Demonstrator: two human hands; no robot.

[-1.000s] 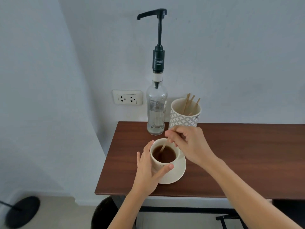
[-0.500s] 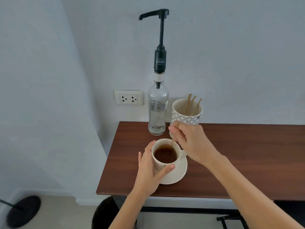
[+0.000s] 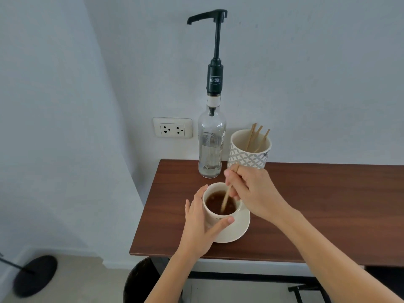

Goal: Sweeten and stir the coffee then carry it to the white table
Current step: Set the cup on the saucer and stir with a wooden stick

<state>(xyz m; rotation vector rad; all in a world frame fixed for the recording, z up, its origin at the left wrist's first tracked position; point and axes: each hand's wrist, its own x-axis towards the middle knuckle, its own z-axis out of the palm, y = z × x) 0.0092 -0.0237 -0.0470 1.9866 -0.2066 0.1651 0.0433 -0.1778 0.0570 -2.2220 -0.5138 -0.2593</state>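
Note:
A cream coffee cup (image 3: 215, 216) full of dark coffee stands on a cream saucer (image 3: 239, 229) near the left end of the brown wooden table (image 3: 317, 211). My left hand (image 3: 200, 226) wraps the cup's left side, thumb across its front. My right hand (image 3: 254, 193) hovers over the cup's right rim and pinches a wooden stir stick (image 3: 225, 199), whose lower end dips into the coffee. Behind the cup stands a clear syrup bottle (image 3: 211, 147) with a tall black pump.
A patterned white holder (image 3: 248, 157) with three spare wooden sticks sits at the wall, right of the bottle. A wall socket (image 3: 172, 127) is left of it. Below the table's front edge sit a dark bin (image 3: 140, 281) and a black floor-stand base (image 3: 35, 275).
The stick has circled inside the cup: from the left of the coffee, to the far right rim, and now to the middle. My left hand has stayed on the cup.

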